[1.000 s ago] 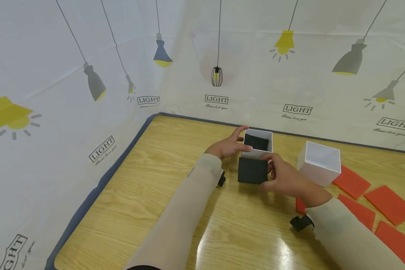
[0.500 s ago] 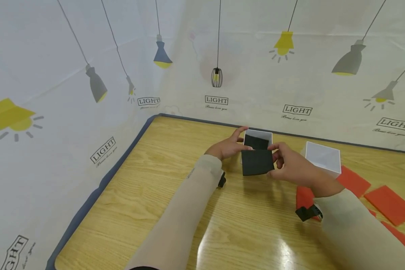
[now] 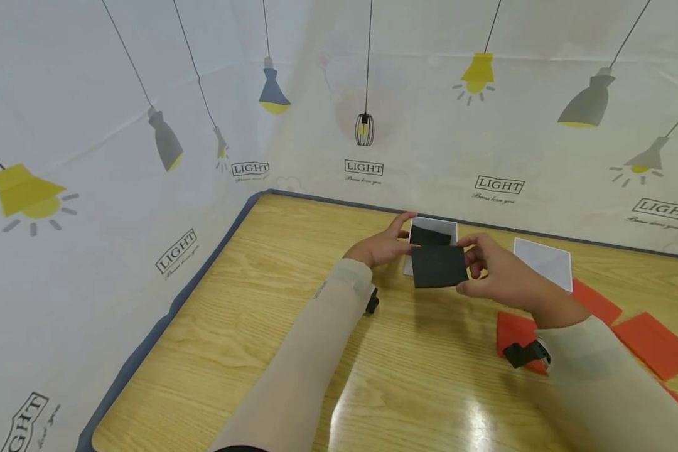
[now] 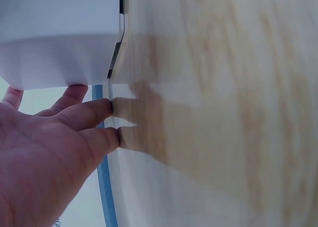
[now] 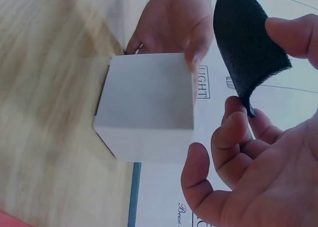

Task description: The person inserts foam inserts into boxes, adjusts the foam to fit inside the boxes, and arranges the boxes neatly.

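Note:
My right hand pinches a thin black felt-like sheet by its right side, thumb on one face and fingers on the other. In the right wrist view the sheet bends slightly and is raised clear of the white box. That box is open at the top, and another black sheet leans inside it. At the box's left side, my left hand holds it steady, thumb at the front rim and index finger at the back corner. Two of its fingertips touch the tabletop in the left wrist view.
A second white box stands to the right, partly behind my right hand. Several red sheets lie on the wooden table near it. Behind the table's blue edge hangs a lamp-printed cloth.
My right hand has lifted the black sheet up and to the right, across the front of the box. My left hand stays at the box.

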Demonstrator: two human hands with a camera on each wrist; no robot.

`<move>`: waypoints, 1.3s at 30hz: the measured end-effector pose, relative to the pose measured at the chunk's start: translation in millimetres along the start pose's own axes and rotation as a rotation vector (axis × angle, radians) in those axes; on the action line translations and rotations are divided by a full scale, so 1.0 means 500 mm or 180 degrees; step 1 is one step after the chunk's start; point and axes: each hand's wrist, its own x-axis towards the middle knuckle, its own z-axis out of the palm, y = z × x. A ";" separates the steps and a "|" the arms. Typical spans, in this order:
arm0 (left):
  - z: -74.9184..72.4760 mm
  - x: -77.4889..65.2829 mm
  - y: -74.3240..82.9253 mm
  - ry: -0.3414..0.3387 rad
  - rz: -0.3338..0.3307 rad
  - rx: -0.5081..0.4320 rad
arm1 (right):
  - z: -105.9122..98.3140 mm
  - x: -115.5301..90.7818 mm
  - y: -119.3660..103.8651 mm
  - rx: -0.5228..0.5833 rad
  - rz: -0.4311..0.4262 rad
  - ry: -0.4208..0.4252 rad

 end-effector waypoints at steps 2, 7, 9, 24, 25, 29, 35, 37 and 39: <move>-0.001 -0.001 0.001 -0.0016 -0.0006 0.0026 | -0.007 0.004 0.001 0.0053 0.0047 0.0012; -0.002 -0.001 0.005 0.0010 -0.0042 -0.0009 | -0.021 0.021 0.006 0.0095 0.0148 0.0071; 0.000 0.000 0.006 0.0017 -0.0048 -0.0016 | -0.025 0.027 0.009 0.0162 0.0184 0.0099; 0.002 -0.001 0.008 0.0050 -0.0119 -0.0184 | -0.031 0.084 0.041 0.0264 0.0366 0.0199; 0.002 -0.002 0.008 0.0050 -0.0135 -0.0207 | -0.031 0.088 0.043 0.0235 0.0389 0.0204; 0.001 -0.004 0.007 0.0030 -0.0140 -0.0233 | -0.027 0.103 0.047 0.0152 0.0482 0.0243; -0.001 -0.005 0.006 -0.0017 -0.0128 -0.0159 | -0.020 0.118 0.049 0.0114 0.0547 0.0305; -0.001 -0.004 0.006 -0.0015 -0.0141 -0.0143 | -0.018 0.121 0.049 0.0032 0.0554 0.0299; -0.001 -0.003 0.006 -0.0007 -0.0142 -0.0139 | -0.018 0.124 0.049 -0.0064 0.0566 0.0279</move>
